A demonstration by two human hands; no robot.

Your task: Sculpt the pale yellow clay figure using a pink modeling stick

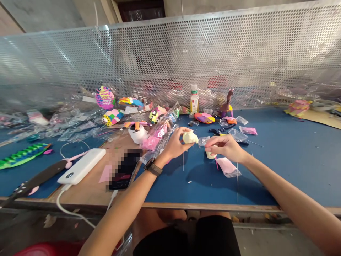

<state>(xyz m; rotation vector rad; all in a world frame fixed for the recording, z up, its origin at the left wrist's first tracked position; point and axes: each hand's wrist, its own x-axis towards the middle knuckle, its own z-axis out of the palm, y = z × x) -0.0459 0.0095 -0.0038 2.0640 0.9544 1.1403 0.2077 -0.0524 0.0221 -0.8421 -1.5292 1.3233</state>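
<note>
Head camera: 2 bare hands work above a blue tabletop (282, 153). The left hand (174, 145) holds a pale yellow lump (190, 137), its thumb and fingers curved around the sides; a dark wristwatch (153, 166) circles that wrist. The right hand (227, 147) is just beside it, fingertips drawn close together over a smaller pale yellow piece (211, 153); I cannot tell whether the fingers grip it or only hover in front of it. A small clear wrapper (204, 141) shows between the 2 hands, and a pale pink packet (227, 166) lies just below the right hand. Near the left forearm are a phone (126, 172), partly blurred, and a white power bank (82, 166) with a cable plugged in. Beyond the hands, a white tub (137, 134) stands among bright modelled figures, including a pink-and-yellow patterned piece (104, 97) and a long-necked brown figure (227, 105). A bottle (194, 101) with a green-marked neck stands upright near a perforated metal screen (226, 53). At the far left lies a long green-and-blue figure (23, 155); a brighter pink packet (247, 130) rests beyond the right hand.
</note>
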